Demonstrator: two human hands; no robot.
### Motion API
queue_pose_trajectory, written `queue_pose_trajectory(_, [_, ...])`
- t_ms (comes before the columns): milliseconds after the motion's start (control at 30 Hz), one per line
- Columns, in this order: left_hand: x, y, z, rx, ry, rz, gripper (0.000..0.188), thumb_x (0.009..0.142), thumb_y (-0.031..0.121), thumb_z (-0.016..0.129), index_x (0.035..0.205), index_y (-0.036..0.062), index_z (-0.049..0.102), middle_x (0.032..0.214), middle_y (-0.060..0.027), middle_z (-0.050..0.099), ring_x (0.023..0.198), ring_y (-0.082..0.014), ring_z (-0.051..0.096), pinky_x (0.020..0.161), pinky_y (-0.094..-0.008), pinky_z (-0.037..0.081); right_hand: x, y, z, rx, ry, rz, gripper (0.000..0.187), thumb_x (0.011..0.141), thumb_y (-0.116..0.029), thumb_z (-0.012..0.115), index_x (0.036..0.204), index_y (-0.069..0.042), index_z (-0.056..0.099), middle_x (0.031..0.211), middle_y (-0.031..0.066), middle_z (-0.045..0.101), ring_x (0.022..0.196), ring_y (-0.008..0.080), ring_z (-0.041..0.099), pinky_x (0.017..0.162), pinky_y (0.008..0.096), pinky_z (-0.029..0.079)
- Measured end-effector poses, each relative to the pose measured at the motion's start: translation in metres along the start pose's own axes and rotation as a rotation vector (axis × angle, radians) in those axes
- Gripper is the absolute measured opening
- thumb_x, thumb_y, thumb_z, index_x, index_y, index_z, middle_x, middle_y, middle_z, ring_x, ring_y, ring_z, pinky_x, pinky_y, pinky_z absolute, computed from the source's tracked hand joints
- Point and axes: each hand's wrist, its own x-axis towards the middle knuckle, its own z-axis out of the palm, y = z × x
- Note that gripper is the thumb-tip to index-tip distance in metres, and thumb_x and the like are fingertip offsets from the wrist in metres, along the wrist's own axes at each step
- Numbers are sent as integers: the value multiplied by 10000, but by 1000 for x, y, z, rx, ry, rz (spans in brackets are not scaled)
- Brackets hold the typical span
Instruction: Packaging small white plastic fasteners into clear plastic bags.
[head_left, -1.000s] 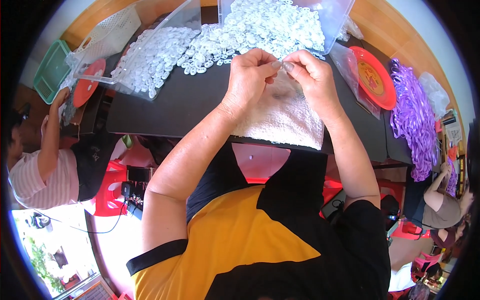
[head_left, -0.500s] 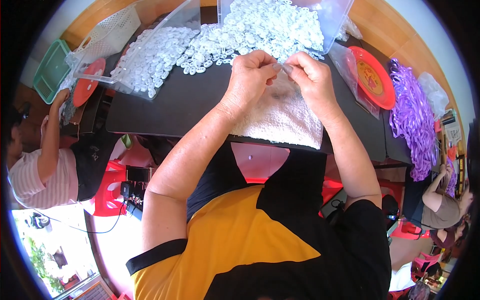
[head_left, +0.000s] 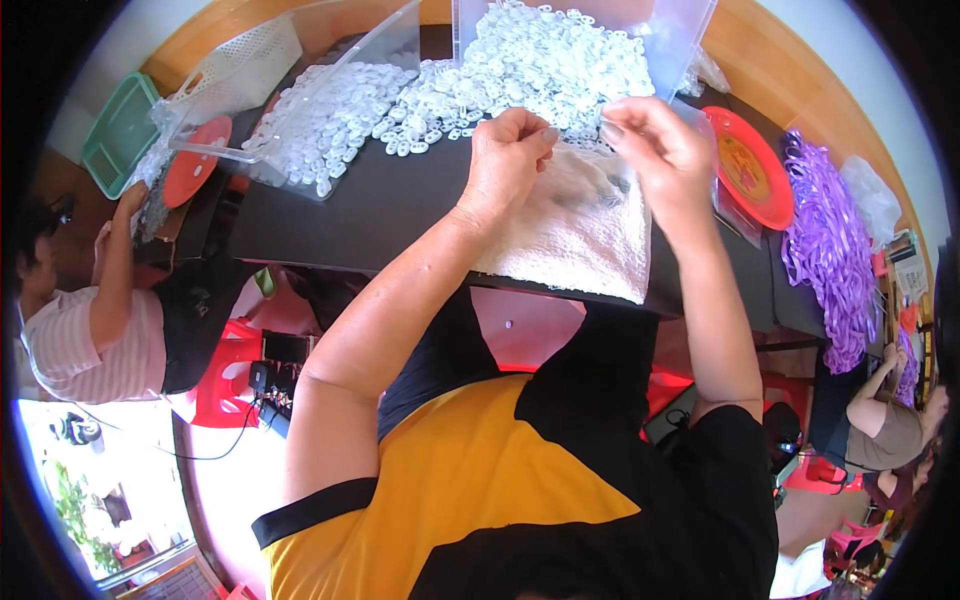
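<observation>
My left hand (head_left: pixel 505 165) is closed in a pinch above the left part of a white towel (head_left: pixel 575 245); what it holds, if anything, is hidden. Apart from it, on the right, my right hand (head_left: pixel 668 155) has its thumb and forefinger close together at the edge of the heap, and anything between them is too small to name. Small white oval plastic pieces with holes (head_left: pixel 550 60) are heaped just beyond both hands, spilling from a tipped clear bin (head_left: pixel 685 50). A grey smudge marks the towel near my right hand.
A second clear bin (head_left: pixel 230 155) of the pieces lies tipped at left on the dark table (head_left: pixel 320 225). Red plates (head_left: pixel 200 165) (head_left: pixel 775 205) flank the work area. Purple ribbons (head_left: pixel 825 240) hang at right. A co-worker (head_left: pixel 95 330) sits at left, others at far right.
My hands were together at the fingertips over the towel and have now come apart. The right one has moved right, and its fingers have loosened somewhat. The view has shifted slightly.
</observation>
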Motion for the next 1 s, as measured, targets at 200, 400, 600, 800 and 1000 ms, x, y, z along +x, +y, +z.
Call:
queue_pose_trajectory(200, [1, -1, 0, 41, -18, -23, 79, 867, 100, 644, 856, 22, 637, 682, 8, 572, 588, -47, 487, 494, -199, 361, -24, -117, -15, 75, -504, -647, 250, 698, -194, 706, 845, -4, 638, 812, 105, 606, 740, 267, 607, 589, 351, 466])
queue_pose_trajectory(400, [-2, 2, -1, 97, 16, 4, 93, 856, 115, 653, 844, 24, 637, 672, 3, 568, 554, -53, 481, 469, -204, 348, -56, -181, 4, 489, -960, -606, 296, 576, -208, 664, 815, -33, 654, 886, 102, 564, 906, 232, 536, 758, 359, 430])
queue_pose_trajectory(600, [3, -2, 5, -1, -12, 57, 109, 836, 105, 672, 857, 2, 643, 678, -9, 584, 573, -69, 509, 475, -208, 367, -23, -186, -63, 364, -1200, -608, 226, 656, -217, 610, 759, -16, 609, 835, 77, 573, 698, 183, 540, 556, 315, 400])
queue_pose_trajectory(800, [-1, -1, 0, -17, 17, 11, 98, 847, 107, 658, 859, 10, 643, 687, -7, 582, 592, -64, 510, 487, -203, 371, -11, -182, -83, 842, -1291, -995, 245, 729, -213, 585, 806, 15, 636, 797, 168, 633, 765, 286, 639, 601, 336, 457])
queue_pose_trajectory(1000, [-1, 2, -2, -21, 19, -4, 110, 852, 118, 658, 877, 12, 642, 696, -2, 581, 592, -60, 505, 485, -202, 367, -23, -166, -49, 1066, -1285, -691, 270, 763, -294, 611, 857, -42, 638, 853, 122, 637, 809, 263, 619, 712, 408, 457])
